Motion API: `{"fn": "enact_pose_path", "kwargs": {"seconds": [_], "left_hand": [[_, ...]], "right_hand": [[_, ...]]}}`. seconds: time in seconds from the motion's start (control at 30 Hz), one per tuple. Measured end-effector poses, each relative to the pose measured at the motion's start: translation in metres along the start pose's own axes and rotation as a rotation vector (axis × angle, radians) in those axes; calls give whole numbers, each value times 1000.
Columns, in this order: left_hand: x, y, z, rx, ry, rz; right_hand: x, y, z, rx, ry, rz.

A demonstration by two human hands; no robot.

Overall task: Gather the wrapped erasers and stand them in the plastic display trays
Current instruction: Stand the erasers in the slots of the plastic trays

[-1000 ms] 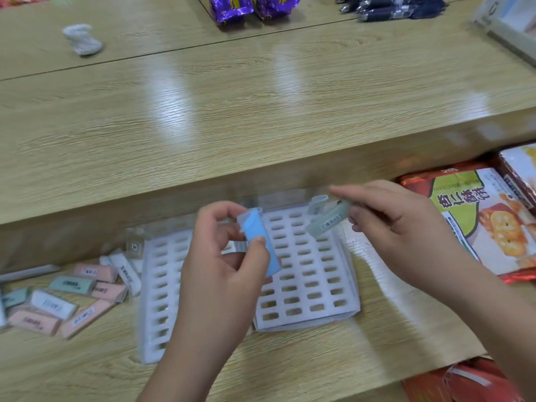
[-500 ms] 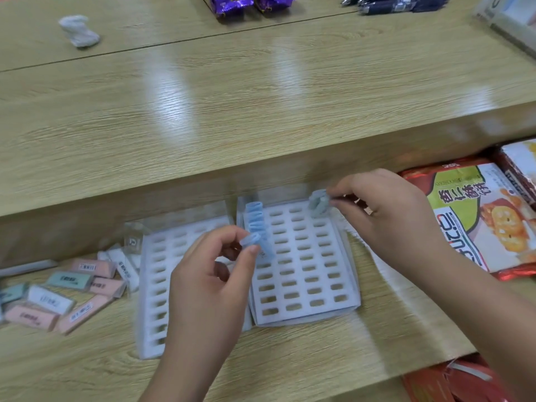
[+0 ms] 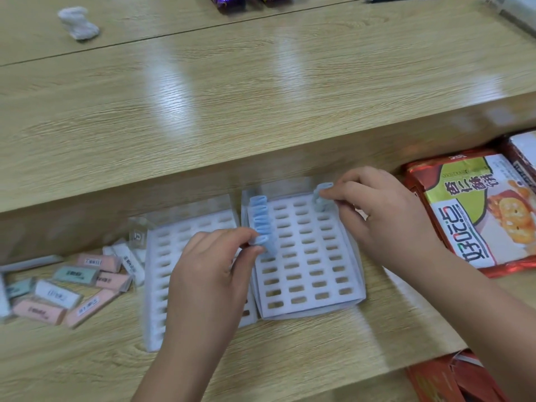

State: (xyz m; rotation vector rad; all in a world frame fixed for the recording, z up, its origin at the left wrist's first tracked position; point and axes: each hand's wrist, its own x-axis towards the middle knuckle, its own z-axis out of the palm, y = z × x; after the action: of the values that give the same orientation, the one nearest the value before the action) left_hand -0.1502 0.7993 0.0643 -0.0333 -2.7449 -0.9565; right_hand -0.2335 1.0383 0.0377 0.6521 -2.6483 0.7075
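Two white slotted display trays lie side by side on the lower wooden shelf, the left tray (image 3: 162, 285) and the right tray (image 3: 313, 274). A row of blue erasers (image 3: 259, 216) stands in the right tray's leftmost column. My left hand (image 3: 211, 274) pinches the nearest blue eraser (image 3: 261, 239) of that row at its top. My right hand (image 3: 377, 216) pinches a grey-green eraser (image 3: 321, 198) standing in a slot at the right tray's far right corner. Loose wrapped erasers (image 3: 72, 285), pink, green and white, lie in a pile left of the trays.
A higher wooden counter (image 3: 261, 97) overhangs the shelf just behind the trays. Snack packets (image 3: 478, 216) lie to the right, and more red packets (image 3: 452, 378) sit below. A crumpled white lump (image 3: 78, 23) rests far back on the counter.
Both hands moved down to the right tray. The blue eraser in my left hand now stands in the left column, and the grey-green eraser in my right hand stands in the far corner.
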Motion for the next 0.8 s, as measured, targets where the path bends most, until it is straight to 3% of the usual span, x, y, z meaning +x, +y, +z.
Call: {"fn": "enact_pose_path", "kwargs": {"seconds": [0.3,0.57,0.8], "left_hand": [[-9,-13,4,113,-29,104],[-7,0,10,289,-61,22],[-24,-34,-33,66,43,-132]], "right_hand": [[0,0,-2,-12,-14,3],[-9,-9,-1,-111,12,-13],[6,-122,14,20,70,-4]]}}
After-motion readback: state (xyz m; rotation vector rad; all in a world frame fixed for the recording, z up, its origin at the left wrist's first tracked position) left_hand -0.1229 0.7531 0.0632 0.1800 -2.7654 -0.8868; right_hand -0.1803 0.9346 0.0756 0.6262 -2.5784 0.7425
